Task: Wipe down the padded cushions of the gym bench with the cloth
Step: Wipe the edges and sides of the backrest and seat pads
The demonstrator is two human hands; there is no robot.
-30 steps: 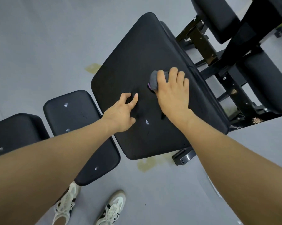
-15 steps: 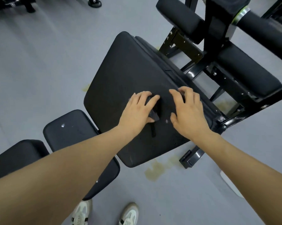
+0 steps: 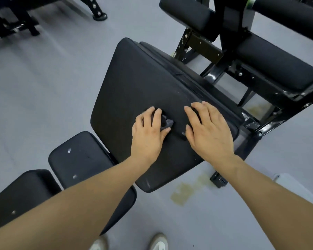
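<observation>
- Two pale shoes (image 3: 128,243) stood on the grey floor (image 3: 44,87) at the frame's bottom edge, beside a yellowish stain (image 3: 185,193).
- Two small black pads (image 3: 83,163), nicked white in spots, lay at lower left.
- On the large black cushion (image 3: 143,78), the left hand (image 3: 148,132) curled its fingers over a bunched dark cloth (image 3: 167,122), pressing it to the padding near the cushion's middle.
- Just beside it, the right hand (image 3: 209,132) rested flat, fingers spread and slightly bent, holding nothing.
- Beyond, the black steel frame (image 3: 215,74) carried roller pads (image 3: 188,11) and another cushion (image 3: 278,67).
</observation>
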